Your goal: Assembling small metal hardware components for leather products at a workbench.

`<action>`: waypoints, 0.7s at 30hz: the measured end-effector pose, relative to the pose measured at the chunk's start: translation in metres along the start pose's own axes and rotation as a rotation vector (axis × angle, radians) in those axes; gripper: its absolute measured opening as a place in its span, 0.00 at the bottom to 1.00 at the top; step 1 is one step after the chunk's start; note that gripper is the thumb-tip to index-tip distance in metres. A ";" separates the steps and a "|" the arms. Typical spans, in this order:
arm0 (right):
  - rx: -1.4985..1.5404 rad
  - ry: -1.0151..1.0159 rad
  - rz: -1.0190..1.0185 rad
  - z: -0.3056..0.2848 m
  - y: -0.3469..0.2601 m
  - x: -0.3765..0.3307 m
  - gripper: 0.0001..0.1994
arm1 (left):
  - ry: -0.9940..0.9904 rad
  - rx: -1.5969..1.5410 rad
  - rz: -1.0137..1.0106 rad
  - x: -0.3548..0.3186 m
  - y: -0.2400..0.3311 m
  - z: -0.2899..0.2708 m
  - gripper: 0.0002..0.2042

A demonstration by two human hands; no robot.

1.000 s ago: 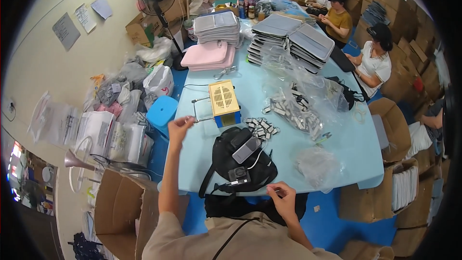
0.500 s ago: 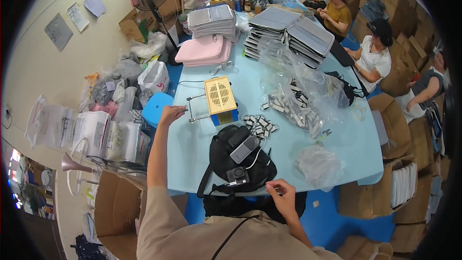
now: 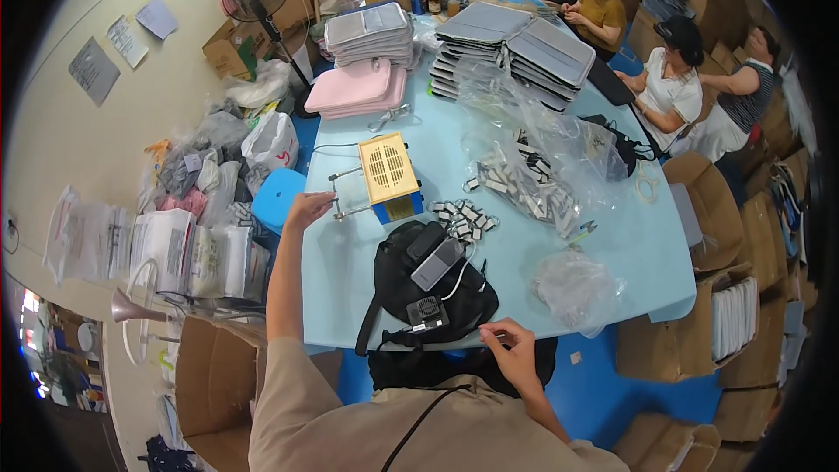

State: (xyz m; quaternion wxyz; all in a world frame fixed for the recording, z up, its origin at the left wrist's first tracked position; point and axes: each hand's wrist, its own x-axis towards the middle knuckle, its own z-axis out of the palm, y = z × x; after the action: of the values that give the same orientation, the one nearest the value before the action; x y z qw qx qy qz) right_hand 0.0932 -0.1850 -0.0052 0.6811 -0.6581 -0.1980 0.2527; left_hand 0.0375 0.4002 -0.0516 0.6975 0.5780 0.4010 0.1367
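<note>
Two hands are working apart: the left hand [image 3: 308,208] is reaching out, fingers loosely curled on the wire frame [image 3: 343,194] of the yellow machine [image 3: 390,177] near the table's [image 3: 350,253] left edge. The right hand [image 3: 509,351] is pinching something tiny at the near edge, beside the black bag [image 3: 428,293]. That bag is overhanging, so it's probably risking a slide off.

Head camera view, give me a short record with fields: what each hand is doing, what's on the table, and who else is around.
left hand: reaching to the wire frame of the yellow-topped machine, at the table's left edge
right hand: at the near edge of the black bag, grip unclear
table: light blue; small packets, clear plastic bags, pink cases, grey cases
others: seated people at the far right side
</note>
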 end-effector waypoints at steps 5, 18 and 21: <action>0.004 -0.014 0.024 0.001 -0.002 -0.001 0.04 | 0.005 -0.030 0.035 0.000 -0.001 -0.007 0.13; -0.011 -0.012 -0.001 -0.003 0.004 0.001 0.05 | 0.027 -0.004 0.049 -0.006 0.003 0.002 0.13; -0.024 -0.006 -0.008 -0.005 0.005 0.002 0.05 | 0.027 0.058 0.034 -0.007 0.006 0.006 0.14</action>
State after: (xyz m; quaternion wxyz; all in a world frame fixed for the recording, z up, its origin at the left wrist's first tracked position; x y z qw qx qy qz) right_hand 0.0970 -0.1879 -0.0105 0.6735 -0.6647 -0.2056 0.2497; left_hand 0.0392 0.3930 -0.0437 0.6725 0.6029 0.4043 0.1444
